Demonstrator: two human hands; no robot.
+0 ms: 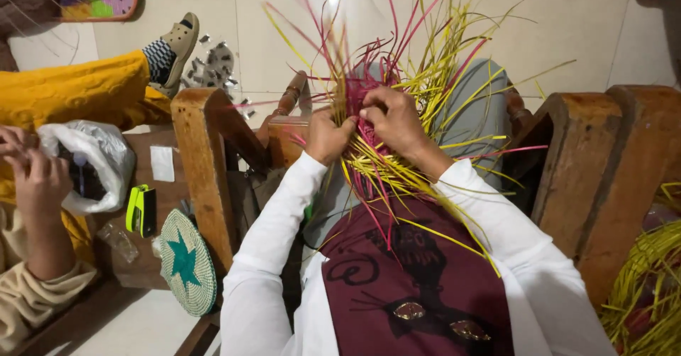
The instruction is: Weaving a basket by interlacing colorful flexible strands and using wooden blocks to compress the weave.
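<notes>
Between the wooden chair arms (202,157), you are gripping the woven core (365,104) with your left hand (328,137) and right hand (397,118), fingers closed tight. Only a small centre is woven (judging by the many loose yellow and pink strands (440,58)), so most weaving is remaining.

strand tips (397,1) blurred, yellow coil (649,292) cut off at right edge

Glossy yellow and pink straw strips (397,115), worn matt wooden chair arms (202,164).

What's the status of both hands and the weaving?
Left hand and right hand both gripping pink and yellow woven straw strips. Loose strands fan outward. Nothing obstructing.
</notes>
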